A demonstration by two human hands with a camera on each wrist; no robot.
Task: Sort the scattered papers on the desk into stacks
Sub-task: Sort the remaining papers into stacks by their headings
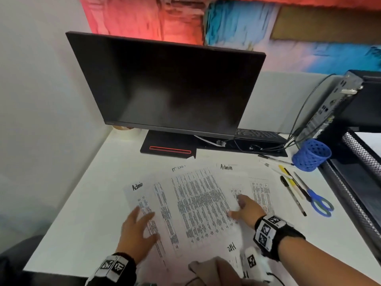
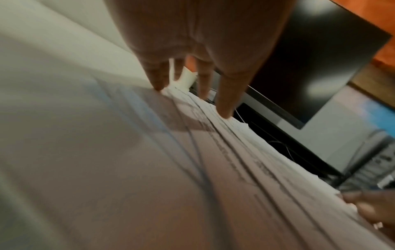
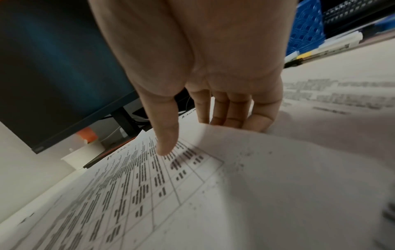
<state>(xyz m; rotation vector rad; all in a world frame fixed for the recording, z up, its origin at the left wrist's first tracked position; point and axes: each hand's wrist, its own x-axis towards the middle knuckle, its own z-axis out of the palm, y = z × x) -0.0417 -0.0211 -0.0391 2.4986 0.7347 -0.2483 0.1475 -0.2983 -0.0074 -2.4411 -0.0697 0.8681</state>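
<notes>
White desk (image 1: pixel 86 193) — dark monitor (image 1: pixel 165 85), painted wall (image 1: pixel 144 17) behind.

Left hand (image 1: pixel 137 230) flat with fingers spread, right hand (image 1: pixel 246 210) flat, thumb out, both forearms extended forward

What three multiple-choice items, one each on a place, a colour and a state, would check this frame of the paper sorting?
1. Where do the scissors lie? A right of the papers; B under the monitor; C in the pen cup.
2. What colour is the pen cup? A red; B blue; C white.
3. How is the left hand? A fist; B flat on the left Admin sheet; C holding a pen.

A: they lie beside the pens. B: blue mesh. B: fingers spread on the paper.
</notes>
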